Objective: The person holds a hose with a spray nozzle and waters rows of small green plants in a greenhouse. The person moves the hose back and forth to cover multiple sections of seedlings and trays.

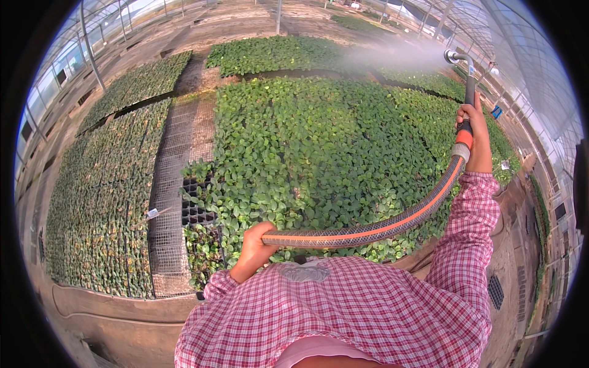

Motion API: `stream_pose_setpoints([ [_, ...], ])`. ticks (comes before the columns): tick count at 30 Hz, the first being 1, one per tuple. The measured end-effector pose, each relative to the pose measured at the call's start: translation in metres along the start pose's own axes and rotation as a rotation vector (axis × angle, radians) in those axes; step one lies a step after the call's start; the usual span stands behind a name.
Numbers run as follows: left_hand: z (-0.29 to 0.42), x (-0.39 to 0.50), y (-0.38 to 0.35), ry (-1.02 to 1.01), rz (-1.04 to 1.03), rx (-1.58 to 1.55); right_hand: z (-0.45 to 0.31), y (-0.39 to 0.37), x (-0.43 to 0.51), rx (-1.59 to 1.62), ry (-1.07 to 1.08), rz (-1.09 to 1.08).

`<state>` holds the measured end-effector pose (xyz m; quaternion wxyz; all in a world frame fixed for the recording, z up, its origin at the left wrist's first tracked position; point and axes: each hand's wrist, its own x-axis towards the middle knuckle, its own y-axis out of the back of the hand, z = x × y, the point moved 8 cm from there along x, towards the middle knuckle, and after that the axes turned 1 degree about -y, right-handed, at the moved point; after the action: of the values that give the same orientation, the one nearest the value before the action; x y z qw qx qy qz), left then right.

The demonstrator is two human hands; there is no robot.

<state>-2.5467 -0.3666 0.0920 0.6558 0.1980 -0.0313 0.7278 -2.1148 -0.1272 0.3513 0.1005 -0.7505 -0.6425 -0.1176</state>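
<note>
My right hand [475, 122] grips the dark handle of a watering wand [470, 87] at the upper right. From its round metal spray head [450, 56], a fine water spray [400, 57] shoots leftward over the far seedlings. An orange connector [464, 138] joins the wand to a grey hose with an orange stripe [368, 237]. The hose curves down and left to my left hand [257, 244], which is closed around it near my waist. Beneath the hose spreads a wide bed of leafy green seedlings [294, 152] in trays. Black empty tray cells [198, 202] show at its left edge.
Left of a bare wire-mesh bench strip [172, 152] stand more seedling trays [106, 184], with a small white tag on a stick [153, 213]. Metal posts [90, 50] of the greenhouse rise behind. A black tray [495, 292] lies on the ground at the lower right; a thin hose [119, 318] runs at the lower left.
</note>
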Motion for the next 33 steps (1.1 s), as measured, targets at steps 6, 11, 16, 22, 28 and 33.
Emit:
stream_pose_setpoints([
  [6, -0.011, -0.009, 0.006, 0.055, 0.031, -0.069, 0.007, -0.031, 0.0, 0.157, -0.057, -0.133],
  [11, 0.003, -0.018, 0.016, -0.034, 0.064, 0.055, 0.004, -0.088, -0.011, 0.304, -0.104, -0.378],
  [16, 0.012, -0.026, 0.022, -0.064, 0.099, 0.089, 0.001, -0.139, -0.022, 0.392, -0.152, -0.552],
  [22, 0.014, -0.028, 0.022, -0.108, 0.119, 0.072, -0.009, -0.173, -0.036, 0.432, -0.133, -0.704],
  [28, 0.011, -0.025, 0.02, -0.097, 0.101, 0.068, -0.011, -0.158, -0.033, 0.272, -0.094, -0.632],
  [33, 0.009, -0.019, 0.013, -0.066, 0.069, 0.084, -0.005, -0.123, -0.02, 0.175, -0.083, -0.483],
])
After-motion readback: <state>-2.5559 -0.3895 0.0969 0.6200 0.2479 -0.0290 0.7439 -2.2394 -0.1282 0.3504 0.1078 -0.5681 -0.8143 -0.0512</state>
